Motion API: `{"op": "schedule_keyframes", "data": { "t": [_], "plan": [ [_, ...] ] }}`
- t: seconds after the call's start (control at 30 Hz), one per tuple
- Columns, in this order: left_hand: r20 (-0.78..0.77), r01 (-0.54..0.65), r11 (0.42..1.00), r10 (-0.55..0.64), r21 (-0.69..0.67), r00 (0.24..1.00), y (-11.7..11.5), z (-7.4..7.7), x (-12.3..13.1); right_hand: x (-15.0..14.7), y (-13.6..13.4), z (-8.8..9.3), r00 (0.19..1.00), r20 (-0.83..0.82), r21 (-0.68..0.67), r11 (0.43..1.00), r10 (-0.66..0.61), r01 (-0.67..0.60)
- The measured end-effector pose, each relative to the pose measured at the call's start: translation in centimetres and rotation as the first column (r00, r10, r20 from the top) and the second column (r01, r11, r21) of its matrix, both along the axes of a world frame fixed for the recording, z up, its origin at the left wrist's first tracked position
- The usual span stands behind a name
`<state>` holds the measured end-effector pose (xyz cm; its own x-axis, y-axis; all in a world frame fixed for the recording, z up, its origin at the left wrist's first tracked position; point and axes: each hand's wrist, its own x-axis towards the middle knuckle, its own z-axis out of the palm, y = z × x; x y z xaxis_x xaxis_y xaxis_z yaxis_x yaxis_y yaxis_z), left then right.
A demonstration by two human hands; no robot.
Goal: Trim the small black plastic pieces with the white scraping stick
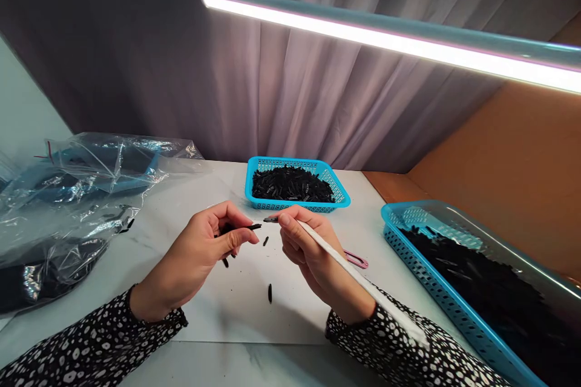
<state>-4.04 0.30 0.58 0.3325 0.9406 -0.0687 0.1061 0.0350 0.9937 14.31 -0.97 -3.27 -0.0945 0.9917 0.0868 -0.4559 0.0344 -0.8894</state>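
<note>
In the head view, my left hand (209, 242) is closed, with thumb and forefinger pinching a thin black stick-like piece (255, 227). More black pieces show under its fingers. My right hand (308, 245) grips a slim tool (363, 281) with a long white, wrapped-looking handle and a short dark metal tip. That tip points left, close to the end of the black piece; I cannot tell whether they touch. Below the hands, a loose black piece (270, 293) lies on the white sheet (245, 320), and a smaller one (265, 241) sits between the hands.
A blue basket (252, 193) heaped with black pieces stands behind my hands. At the right is a larger blue basket (422, 272) of dark pieces, with clear plastic over it. Clear plastic bags (122, 163) with dark contents lie left. A pink clip-like loop (356, 259) rests beside my right wrist. A lit tube lamp (363, 36) hangs above.
</note>
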Motion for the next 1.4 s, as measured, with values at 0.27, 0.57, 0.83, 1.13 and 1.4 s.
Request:
{"op": "schedule_keyframes", "data": {
  "t": [0.27,0.57,0.83,1.13,1.4],
  "plan": [
    [-0.068,0.019,0.999,-0.016,0.036,0.998,0.0,0.1,0.1,0.0,0.2,0.0,0.999,-0.018,-0.003,1.000,0.026,-0.026],
    [-0.103,0.072,0.997,-0.069,0.026,0.992,-0.2,0.4,-0.1,-0.1,0.0,-1.0,0.901,0.380,0.347,0.935,-0.208,0.070],
    [-0.082,0.149,0.986,-0.155,-0.076,0.985,-0.2,1.0,-0.4,-0.2,0.0,-0.3,0.989,0.139,0.044,0.998,-0.057,0.051],
    [0.010,0.137,0.985,-0.136,-0.110,0.991,0.1,0.5,-0.2,-0.2,-0.3,0.3,0.999,0.027,-0.034,0.999,0.020,-0.019],
    [-0.055,0.100,0.991,-0.104,-0.084,0.993,0.2,0.3,-0.2,-0.1,-0.1,0.2,0.999,0.037,-0.015,1.000,0.027,-0.027]
  ]
}}
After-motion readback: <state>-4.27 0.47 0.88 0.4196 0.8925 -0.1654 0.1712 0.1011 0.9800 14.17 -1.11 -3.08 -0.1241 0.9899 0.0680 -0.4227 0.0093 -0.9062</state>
